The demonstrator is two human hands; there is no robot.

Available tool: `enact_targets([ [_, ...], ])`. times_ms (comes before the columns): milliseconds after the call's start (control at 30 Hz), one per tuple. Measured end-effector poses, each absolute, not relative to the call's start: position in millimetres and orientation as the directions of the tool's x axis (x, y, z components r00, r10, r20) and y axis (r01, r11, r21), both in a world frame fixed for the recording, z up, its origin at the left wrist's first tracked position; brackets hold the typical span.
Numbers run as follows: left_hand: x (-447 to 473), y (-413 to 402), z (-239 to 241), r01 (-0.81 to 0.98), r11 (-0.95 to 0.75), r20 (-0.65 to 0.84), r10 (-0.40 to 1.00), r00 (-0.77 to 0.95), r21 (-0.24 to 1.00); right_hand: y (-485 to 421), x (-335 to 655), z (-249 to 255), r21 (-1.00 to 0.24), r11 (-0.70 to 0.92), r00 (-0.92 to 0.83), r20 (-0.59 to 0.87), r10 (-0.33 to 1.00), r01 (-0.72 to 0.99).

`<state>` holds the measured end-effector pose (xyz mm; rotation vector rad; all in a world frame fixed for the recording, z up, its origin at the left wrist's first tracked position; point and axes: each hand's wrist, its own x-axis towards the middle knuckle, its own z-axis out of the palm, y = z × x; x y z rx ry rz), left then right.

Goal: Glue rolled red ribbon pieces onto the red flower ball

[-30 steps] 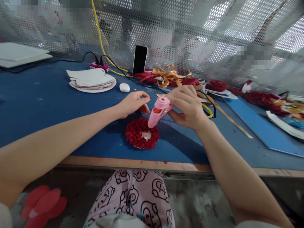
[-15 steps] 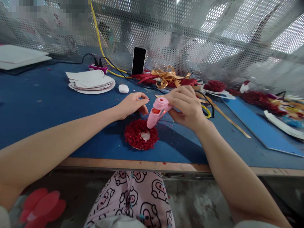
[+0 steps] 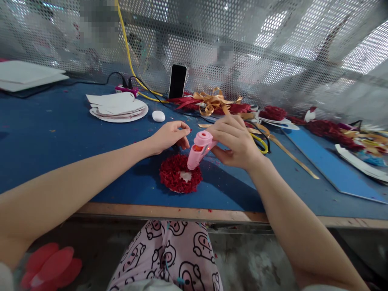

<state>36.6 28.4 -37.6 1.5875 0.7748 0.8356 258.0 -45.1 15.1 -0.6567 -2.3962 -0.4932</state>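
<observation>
1. A blue table (image 3: 45,137) stands before a perforated metal screen (image 3: 273,60); a phone (image 3: 177,81) leans against the screen.
2. The rosette (image 3: 174,178) is a round disc, thick with crumpled red petals, with a small white bare spot in the middle.
3. It lies flat on the table near the front edge, just in front of both hands.
4. The right hand (image 3: 235,141) is closed around a pink glue gun (image 3: 198,149), whose nozzle tilts down over the white spot.
5. The left hand (image 3: 169,135) pinches a tiny red bit (image 3: 190,130) between thumb and forefinger, just behind the rosette.
</observation>
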Motion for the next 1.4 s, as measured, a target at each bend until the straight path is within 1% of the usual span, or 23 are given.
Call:
enact_targets([
  [133,37.5,27.5,-35.5,0.024,-0.122,0.09,0.839,0.537,0.992,-41.1,259.2,14.9,0.06,0.817,-0.639,0.656,0.401,0.574],
  [233,38.2,26.9,-31.9,0.001,-0.076,0.065,0.863,0.501,0.997,-30.3,268.3,12.3,-0.051,0.743,-0.515,0.688,0.51,0.667],
  [300,38.3,26.7,-29.5,-0.025,-0.052,0.057,0.887,0.459,0.998,-20.3,278.9,6.9,-0.085,0.618,-0.389,0.708,0.589,0.782],
  [367,37.9,26.3,-28.0,-0.06,-0.048,0.069,0.902,0.426,0.997,-10.1,291.3,-1.6,-0.093,0.418,-0.217,0.742,0.634,0.904],
  [400,37.5,26.0,-27.7,-0.072,-0.056,0.082,0.903,0.421,0.996,-5.7,297.2,-6.4,-0.1,0.318,-0.146,0.734,0.664,0.943],
  [467,36.5,25.0,-27.9,-0.09,-0.093,0.123,0.892,0.434,0.992,0.3,305.9,-14.9,-0.109,0.168,-0.057,0.655,0.754,0.98],
  [533,35.5,23.6,-28.8,-0.097,-0.147,0.175,0.864,0.473,0.984,1.4,306.6,-19.5,-0.119,0.103,-0.015,0.582,0.813,0.988],
  [600,35.1,22.0,-30.0,-0.102,-0.203,0.227,0.829,0.511,0.974,-2.9,296.6,-19.1,-0.178,0.133,-0.004,0.583,0.813,0.975],
  [633,35.1,21.3,-30.6,-0.102,-0.225,0.244,0.813,0.529,0.969,-6.7,287.9,-17.5,-0.235,0.188,-0.006,0.61,0.793,0.954],
  [667,35.3,20.7,-31.1,-0.103,-0.242,0.258,0.798,0.545,0.965,-11.3,277.5,-15.7,-0.32,0.271,-0.022,0.608,0.793,0.908],
  [700,35.6,20.2,-31.6,-0.103,-0.256,0.269,0.785,0.559,0.961,-16.4,266.3,-13.9,-0.445,0.345,-0.037,0.569,0.822,0.826],
  [733,35.9,19.8,-32.0,-0.105,-0.268,0.279,0.773,0.569,0.958,-21.5,255.1,-12.7,-0.599,0.378,-0.035,0.504,0.863,0.706],
  [767,36.2,19.4,-32.3,-0.103,-0.282,0.288,0.763,0.578,0.954,-26.2,244.9,-12.3,-0.728,0.391,-0.04,0.449,0.893,0.563],
  [800,36.5,19.0,-32.4,-0.102,-0.298,0.299,0.756,0.582,0.949,-30.3,236.2,-12.6,-0.815,0.389,-0.031,0.418,0.908,0.428],
  [867,37.1,18.1,-32.0,-0.093,-0.328,0.319,0.75,0.58,0.94,-35.9,224.4,-14.8,-0.91,0.344,-0.008,0.352,0.936,0.233],
  [933,37.4,16.6,-30.9,-0.075,-0.344,0.322,0.751,0.576,0.936,-38.0,219.5,-17.4,-0.948,0.293,0.007,0.296,0.955,0.122],
  [1000,37.8,14.9,-29.7,-0.061,-0.343,0.316,0.763,0.564,0.937,-38.2,218.7,-19.1,-0.966,0.249,0.009,0.25,0.968,0.069],
  [1100,38.3,13.0,-28.4,-0.058,-0.33,0.309,0.788,0.533,0.942,-37.5,219.8,-19.1,-0.977,0.206,-0.006,0.206,0.978,0.055],
  [1167,38.4,12.3,-27.9,-0.055,-0.322,0.3,0.791,0.534,0.945,-37.4,220.8,-17.9,-0.974,0.213,-0.008,0.213,0.977,0.073],
  [1233,38.3,11.8,-27.3,-0.043,-0.315,0.285,0.783,0.554,0.948,-37.5,222.5,-16.2,-0.956,0.258,0.006,0.261,0.965,0.136],
  [1267,38.3,11.4,-26.9,-0.036,-0.312,0.278,0.78,0.561,0.949,-37.7,223.6,-15.4,-0.937,0.291,0.011,0.299,0.954,0.195],
  [1333,38.3,10.6,-26.0,-0.025,-0.305,0.265,0.779,0.568,0.952,-37.8,225.9,-14.2,-0.869,0.36,-0.006,0.381,0.924,0.34],
  [1400,38.6,9.8,-25.1,-0.008,-0.297,0.25,0.787,0.565,0.955,-37.7,227.9,-13.8,-0.795,0.409,-0.052,0.433,0.9,0.447],
])
